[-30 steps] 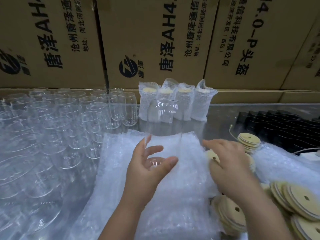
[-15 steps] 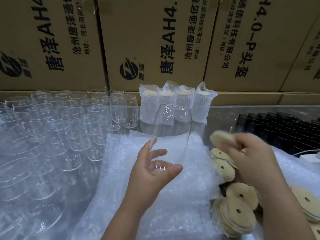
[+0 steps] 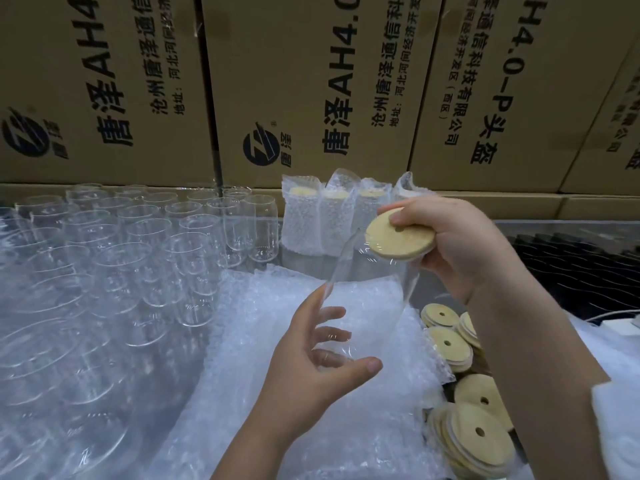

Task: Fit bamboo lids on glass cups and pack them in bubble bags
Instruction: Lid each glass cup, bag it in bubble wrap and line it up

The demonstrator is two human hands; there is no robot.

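My left hand [image 3: 317, 367] grips the base of a clear glass cup [image 3: 372, 292], tilted with its mouth up and to the right. My right hand [image 3: 457, 244] holds a round bamboo lid [image 3: 398, 239] with a small hole, resting at the cup's rim. Under the cup lies a stack of bubble bags [image 3: 301, 403]. Loose bamboo lids [image 3: 464, 431] are piled at the lower right. Several packed cups in bubble bags [image 3: 327, 220] stand at the back.
Many empty glass cups [image 3: 114, 258] crowd the left half of the table. Cardboard boxes [image 3: 311, 81] form a wall behind. A black ridged tray [image 3: 575, 268] sits at the right, with a white cable and white foam near the right edge.
My right hand has picked a bamboo lid from the pile and carried it up to the cup's mouth. My left hand has raised and tilted the cup toward it.
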